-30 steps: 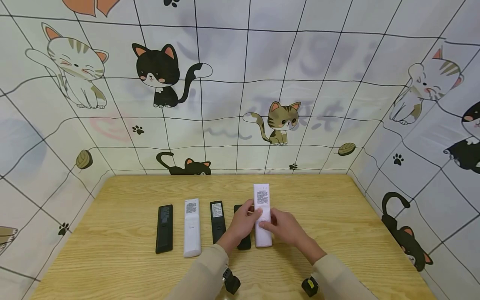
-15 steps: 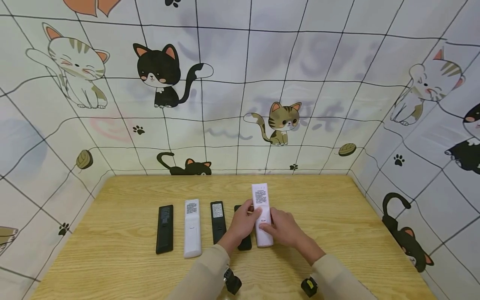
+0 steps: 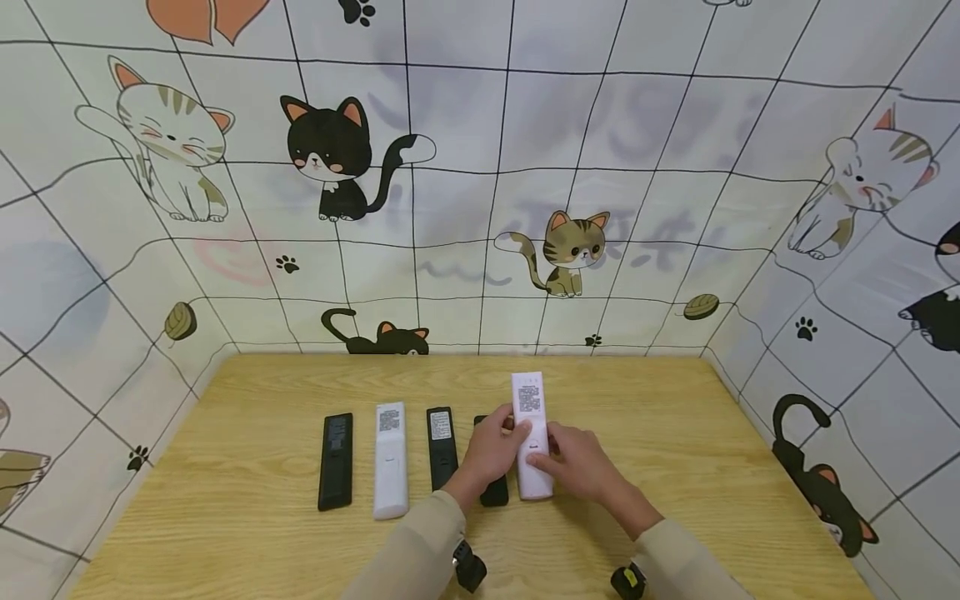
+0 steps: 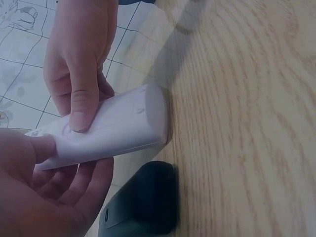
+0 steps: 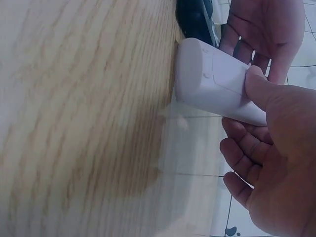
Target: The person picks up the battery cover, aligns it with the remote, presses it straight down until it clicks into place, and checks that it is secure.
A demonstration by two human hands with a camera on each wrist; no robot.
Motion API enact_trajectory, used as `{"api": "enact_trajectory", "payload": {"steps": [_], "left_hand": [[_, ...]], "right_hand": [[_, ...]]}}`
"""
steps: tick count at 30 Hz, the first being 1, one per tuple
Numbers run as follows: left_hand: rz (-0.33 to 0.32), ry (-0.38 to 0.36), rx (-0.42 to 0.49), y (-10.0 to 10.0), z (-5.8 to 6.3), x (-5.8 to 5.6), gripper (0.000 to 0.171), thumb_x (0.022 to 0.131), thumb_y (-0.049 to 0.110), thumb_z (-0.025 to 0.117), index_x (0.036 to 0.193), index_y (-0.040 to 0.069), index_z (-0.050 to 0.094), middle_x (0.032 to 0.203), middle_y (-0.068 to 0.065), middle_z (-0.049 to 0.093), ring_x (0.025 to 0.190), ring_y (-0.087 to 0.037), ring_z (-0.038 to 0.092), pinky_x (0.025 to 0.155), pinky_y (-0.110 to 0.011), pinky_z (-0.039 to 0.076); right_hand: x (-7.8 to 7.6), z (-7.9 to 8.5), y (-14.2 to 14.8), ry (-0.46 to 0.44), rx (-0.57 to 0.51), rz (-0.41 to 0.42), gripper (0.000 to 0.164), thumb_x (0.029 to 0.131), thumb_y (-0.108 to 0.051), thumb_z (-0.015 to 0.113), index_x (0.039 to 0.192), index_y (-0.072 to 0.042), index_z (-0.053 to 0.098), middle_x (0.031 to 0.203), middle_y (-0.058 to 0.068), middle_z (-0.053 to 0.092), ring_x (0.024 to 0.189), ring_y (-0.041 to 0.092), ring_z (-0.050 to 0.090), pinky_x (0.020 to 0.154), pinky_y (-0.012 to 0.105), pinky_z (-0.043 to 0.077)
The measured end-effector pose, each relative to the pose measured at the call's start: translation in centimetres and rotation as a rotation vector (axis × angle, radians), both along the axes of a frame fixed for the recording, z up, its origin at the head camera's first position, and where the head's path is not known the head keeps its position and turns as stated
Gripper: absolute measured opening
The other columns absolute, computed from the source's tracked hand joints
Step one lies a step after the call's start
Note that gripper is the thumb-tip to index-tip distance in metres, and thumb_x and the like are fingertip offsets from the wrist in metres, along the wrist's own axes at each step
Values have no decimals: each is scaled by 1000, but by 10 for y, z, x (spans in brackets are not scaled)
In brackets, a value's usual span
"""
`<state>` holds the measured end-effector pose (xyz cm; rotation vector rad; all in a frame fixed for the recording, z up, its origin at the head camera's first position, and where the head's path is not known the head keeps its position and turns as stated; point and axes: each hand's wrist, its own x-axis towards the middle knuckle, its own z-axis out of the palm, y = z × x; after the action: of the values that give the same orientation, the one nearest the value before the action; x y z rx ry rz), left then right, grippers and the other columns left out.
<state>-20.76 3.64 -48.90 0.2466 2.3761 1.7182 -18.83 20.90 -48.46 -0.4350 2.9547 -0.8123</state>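
Note:
A white remote control (image 3: 534, 483), back side up with a printed label near its far end, is held between both hands just above the table. My left hand (image 3: 489, 450) grips its left side, thumb on top and fingers beneath, as the left wrist view shows. From the right, my right hand (image 3: 585, 467) holds it too; its thumb (image 4: 84, 111) presses on the back near the cover's latch mark, and in the right wrist view its fingers curl below the remote (image 5: 217, 81). Partly hidden under my left hand lies a black remote (image 3: 495, 493).
Left of the hands, a black remote (image 3: 442, 442), a white remote (image 3: 390, 475) and another black remote (image 3: 335, 462) lie in a row on the wooden table (image 3: 247, 467). A cat-print cloth (image 3: 450, 200) rises behind the table and on both sides.
The head view has shifted slightly. Both hands keep hold of the white remote, which tilted a little to the left half a second ago and now stands slightly straighter.

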Motion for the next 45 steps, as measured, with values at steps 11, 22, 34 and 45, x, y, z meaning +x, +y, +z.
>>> {"api": "enact_trajectory", "payload": {"steps": [11, 22, 34, 45], "left_hand": [[34, -55, -55, 8, 3, -7, 33, 99, 31, 57, 122, 9, 60, 93, -4, 66, 75, -11, 60, 61, -26, 47], [113, -87, -180, 30, -1, -6, 35, 96, 34, 62, 116, 6, 64, 88, -7, 68, 67, -12, 64, 51, -26, 50], [171, -94, -399, 31, 8, -2, 34, 90, 23, 69, 111, -3, 59, 79, -12, 62, 52, -16, 60, 38, -25, 44], [55, 73, -529, 4, 17, -10, 34, 91, 17, 63, 122, 4, 61, 96, -10, 69, 67, -19, 60, 53, -29, 43]], "right_hand": [[-4, 14, 27, 13, 26, -51, 42, 97, -35, 59, 128, -7, 59, 92, -3, 66, 85, 11, 59, 76, 35, 48], [2, 20, 49, 65, 9, -40, 40, 98, -35, 57, 125, -5, 59, 88, -4, 66, 87, 12, 63, 78, 36, 50], [4, 16, 52, 41, 10, -30, 41, 99, -34, 56, 126, -4, 58, 87, -7, 65, 86, 10, 62, 78, 37, 49], [4, 14, 51, 22, 25, -25, 39, 98, -31, 58, 127, -5, 59, 86, -9, 63, 84, 8, 60, 76, 34, 49]]}}
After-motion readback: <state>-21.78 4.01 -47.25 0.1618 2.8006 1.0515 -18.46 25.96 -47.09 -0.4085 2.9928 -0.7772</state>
